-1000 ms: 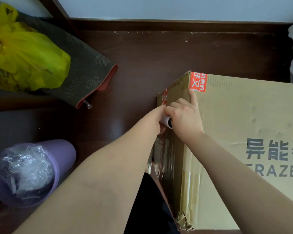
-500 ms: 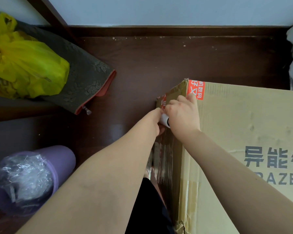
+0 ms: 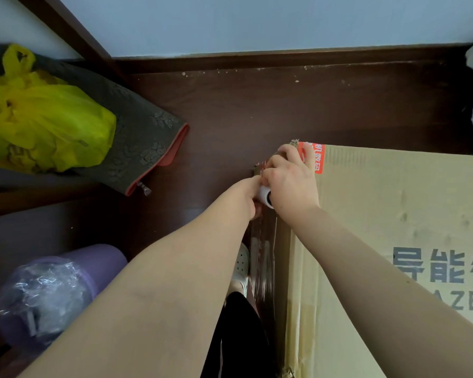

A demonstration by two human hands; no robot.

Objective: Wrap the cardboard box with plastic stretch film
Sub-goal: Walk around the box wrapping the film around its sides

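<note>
Cardboard box [image 3: 393, 214] on the floor [image 3: 230, 118] at right, cut off by the frame. Stretch film [image 3: 264, 263] clinging to its shadowed left side, faint. Right hand [image 3: 290, 181] curled round a white film roll [image 3: 265, 197] at the far top corner. Left hand [image 3: 253, 197] touching the roll, fingers hidden, grip unclear.

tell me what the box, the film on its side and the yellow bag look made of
Box: matte tan cardboard; frayed fibrous corner. Film: thin clear glossy plastic; wrinkled streaks of glare. Yellow bag: probably thin plastic, slightly shiny; crumpled, knotted handles.
</note>
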